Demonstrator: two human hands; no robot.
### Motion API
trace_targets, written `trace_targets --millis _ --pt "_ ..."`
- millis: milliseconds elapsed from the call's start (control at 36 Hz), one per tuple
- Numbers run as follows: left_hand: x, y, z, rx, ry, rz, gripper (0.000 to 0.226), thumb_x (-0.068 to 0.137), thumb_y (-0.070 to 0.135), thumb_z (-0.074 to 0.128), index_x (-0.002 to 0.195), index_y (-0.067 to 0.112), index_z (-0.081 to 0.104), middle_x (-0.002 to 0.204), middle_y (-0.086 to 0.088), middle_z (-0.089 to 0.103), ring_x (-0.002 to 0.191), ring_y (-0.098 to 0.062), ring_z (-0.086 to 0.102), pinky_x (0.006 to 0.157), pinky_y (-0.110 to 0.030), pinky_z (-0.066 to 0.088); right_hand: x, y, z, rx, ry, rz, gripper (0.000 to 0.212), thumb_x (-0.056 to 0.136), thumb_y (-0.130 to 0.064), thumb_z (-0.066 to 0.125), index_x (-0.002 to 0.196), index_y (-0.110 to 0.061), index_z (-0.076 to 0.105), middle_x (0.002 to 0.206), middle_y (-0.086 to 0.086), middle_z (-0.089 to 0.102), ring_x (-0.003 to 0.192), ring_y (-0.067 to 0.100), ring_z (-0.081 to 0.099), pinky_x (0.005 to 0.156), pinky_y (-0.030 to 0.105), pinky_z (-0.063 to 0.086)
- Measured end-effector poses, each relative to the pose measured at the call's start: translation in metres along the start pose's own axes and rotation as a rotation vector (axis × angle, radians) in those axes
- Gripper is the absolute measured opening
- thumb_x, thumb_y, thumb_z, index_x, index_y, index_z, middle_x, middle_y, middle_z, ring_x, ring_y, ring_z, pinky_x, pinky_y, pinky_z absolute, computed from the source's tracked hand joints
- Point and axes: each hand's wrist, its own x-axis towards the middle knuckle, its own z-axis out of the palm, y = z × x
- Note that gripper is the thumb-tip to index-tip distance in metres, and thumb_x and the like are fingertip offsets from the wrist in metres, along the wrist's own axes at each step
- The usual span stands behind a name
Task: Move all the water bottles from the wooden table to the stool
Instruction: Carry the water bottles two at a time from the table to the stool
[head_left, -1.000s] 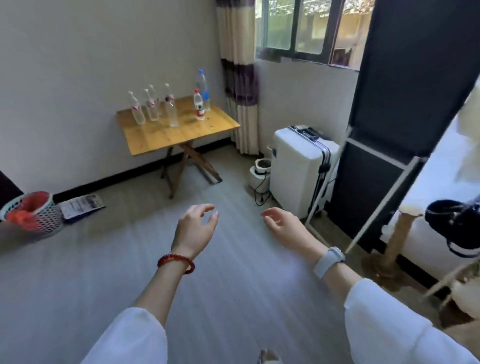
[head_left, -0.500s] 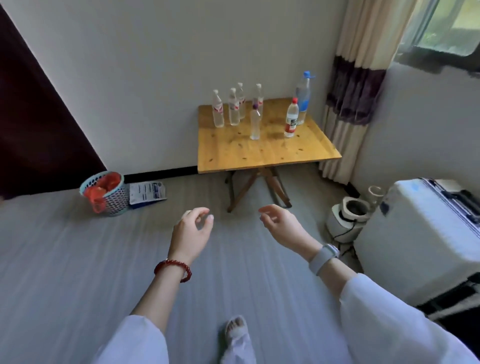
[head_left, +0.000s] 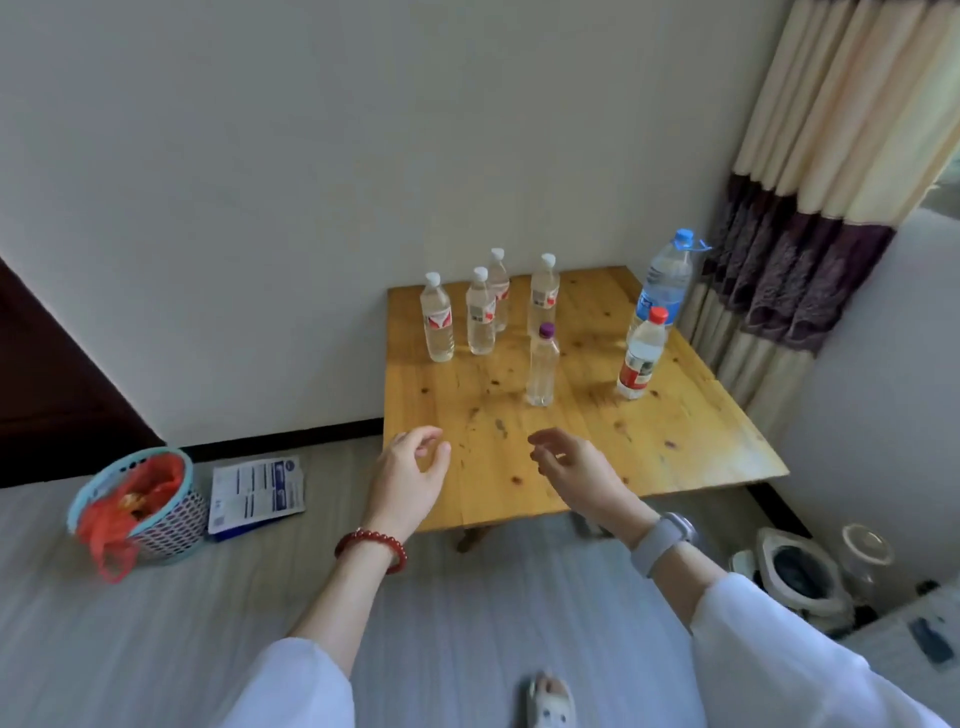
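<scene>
Several water bottles stand upright on the wooden table (head_left: 675, 441). White-capped bottles (head_left: 438, 318) cluster at the back left. A purple-capped bottle (head_left: 542, 366) stands mid-table, a red-capped bottle (head_left: 640, 354) to its right, and a large blue-capped bottle (head_left: 666, 280) at the far right edge. My left hand (head_left: 410, 475) hovers over the table's front left corner, fingers loosely curled, holding nothing. My right hand (head_left: 576, 467) hovers over the front of the table, also holding nothing. No stool is in view.
A blue mesh basket (head_left: 156, 519) with a red bag sits on the floor at left, a printed packet (head_left: 257, 491) beside it. A kettle-like appliance (head_left: 800, 571) and white suitcase (head_left: 909, 634) are at lower right. A striped curtain (head_left: 810, 208) hangs right of the table.
The view has swung left and closed in on the table. Both hands, earlier held over the floor, now reach over the table's front edge.
</scene>
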Motion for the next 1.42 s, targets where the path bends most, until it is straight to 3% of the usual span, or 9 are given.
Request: trace_targets --millis 167,333,444,639,722,917,1000,1222,1417 --pt "0.134 -0.031 0.045 -0.005 0.025 -0.05 0.031 0.09 0.027 0.053 0.119 0.016 0.053 0.12 -0.003 0.056 0.099 -0.012 0.053 0.079 -0.024 0.042 0.153 0.016 0.001 0.042 0.016 -0.046 0.029 0.093 -0.023 0.041 0.118 -0.014 0.053 0.109 0.006 0.064 0.083 0.018 0.063 0.053 0.006 0.04" --pt "0.261 -0.044 0.07 -0.051 0.106 -0.163 0.041 0.089 0.027 0.054 0.128 0.02 0.043 0.126 -0.002 0.05 0.103 -0.01 0.05 0.081 -0.025 0.041 0.295 0.014 0.001 0.075 0.057 -0.032 0.037 0.091 -0.021 0.047 0.127 -0.013 0.043 0.114 0.007 0.059 0.09 0.018 0.058 0.076 0.029 0.048" --pt "0.319 -0.061 0.079 -0.1 0.144 -0.182 0.051 0.086 0.027 0.058 0.132 0.024 0.036 0.133 -0.002 0.045 0.114 -0.014 0.046 0.089 -0.03 0.043 0.377 0.011 0.012 0.037 0.063 -0.018 0.055 0.086 -0.02 0.056 0.135 -0.01 0.032 0.13 0.014 0.047 0.12 0.027 0.046 0.097 0.033 0.04" --pt "0.409 -0.118 0.106 -0.141 0.04 -0.253 0.086 0.078 0.032 0.069 0.141 0.036 0.01 0.151 0.004 0.015 0.138 -0.017 0.018 0.107 -0.04 0.026 0.478 0.029 0.046 0.074 0.114 0.144 0.093 0.077 -0.02 0.07 0.144 -0.013 0.006 0.146 0.019 0.019 0.133 0.038 0.025 0.11 0.045 0.023" --pt "0.433 -0.142 0.123 -0.144 0.009 -0.239 0.089 0.074 0.034 0.073 0.14 0.034 0.013 0.148 0.004 0.02 0.134 -0.013 0.022 0.106 -0.037 0.029 0.495 0.045 0.062 0.152 0.151 0.154 0.09 0.077 -0.018 0.07 0.144 -0.016 0.01 0.148 0.016 0.016 0.136 0.033 0.02 0.112 0.044 0.02" --pt "0.469 -0.18 0.145 -0.262 -0.024 -0.119 0.08 0.071 0.032 0.076 0.124 0.053 0.02 0.135 0.009 0.033 0.115 -0.002 0.035 0.072 0.003 0.035 0.511 0.061 0.087 0.266 0.259 0.146 0.073 0.078 -0.017 0.069 0.134 -0.019 0.023 0.131 -0.004 0.032 0.122 0.011 0.035 0.098 0.02 0.029" --pt "0.486 -0.188 0.148 -0.308 -0.099 -0.104 0.077 0.07 0.035 0.076 0.117 0.064 0.021 0.13 0.01 0.042 0.112 -0.005 0.043 0.073 0.004 0.036 0.523 0.058 0.088 0.248 0.243 0.15 0.073 0.076 -0.019 0.071 0.131 -0.017 0.023 0.13 0.001 0.037 0.117 0.012 0.041 0.094 0.021 0.033" --pt "0.479 -0.18 0.131 -0.305 -0.025 -0.073 0.076 0.065 0.043 0.074 0.131 0.034 0.037 0.124 0.011 0.045 0.112 -0.003 0.044 0.091 -0.027 0.044 0.495 0.045 0.086 0.348 0.305 0.218 0.07 0.076 -0.025 0.071 0.132 -0.025 0.029 0.13 0.004 0.048 0.118 0.02 0.048 0.101 0.045 0.042" --pt "0.474 -0.129 0.097 -0.481 -0.116 0.005 0.066 0.07 0.06 0.056 0.127 0.058 0.024 0.128 0.014 0.045 0.111 0.008 0.046 0.08 -0.009 0.042 0.445 0.02 0.058 0.312 0.399 0.126 0.059 0.07 -0.056 0.06 0.116 -0.066 0.024 0.122 -0.009 0.043 0.116 0.014 0.047 0.097 0.044 0.045"
